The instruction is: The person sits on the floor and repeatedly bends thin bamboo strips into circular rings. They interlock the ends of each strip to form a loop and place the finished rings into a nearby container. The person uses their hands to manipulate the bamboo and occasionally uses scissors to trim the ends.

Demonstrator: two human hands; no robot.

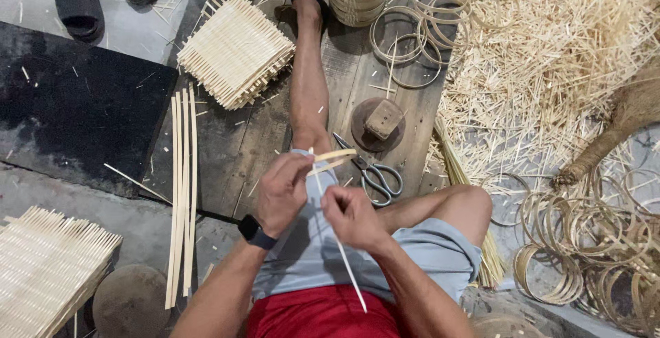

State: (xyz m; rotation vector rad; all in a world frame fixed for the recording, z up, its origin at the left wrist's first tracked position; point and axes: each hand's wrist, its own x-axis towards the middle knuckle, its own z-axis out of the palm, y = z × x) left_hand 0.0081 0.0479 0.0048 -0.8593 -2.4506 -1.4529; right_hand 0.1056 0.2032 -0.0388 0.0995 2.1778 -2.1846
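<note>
Over your lap, your left hand [282, 192] pinches short bamboo strips [331, 160], your right hand [350, 215] pinches a long thin bamboo sliver [344, 259] running down past your knee. Scissors [372, 173] lie just beside, on the wooden board [240, 145].

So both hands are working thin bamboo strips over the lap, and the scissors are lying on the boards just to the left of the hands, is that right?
Not quite: in the head view the scissors lie to the right of the hands, beside the right hand. Both hands, with the left hand, do hold the bamboo strips over the lap.
</note>
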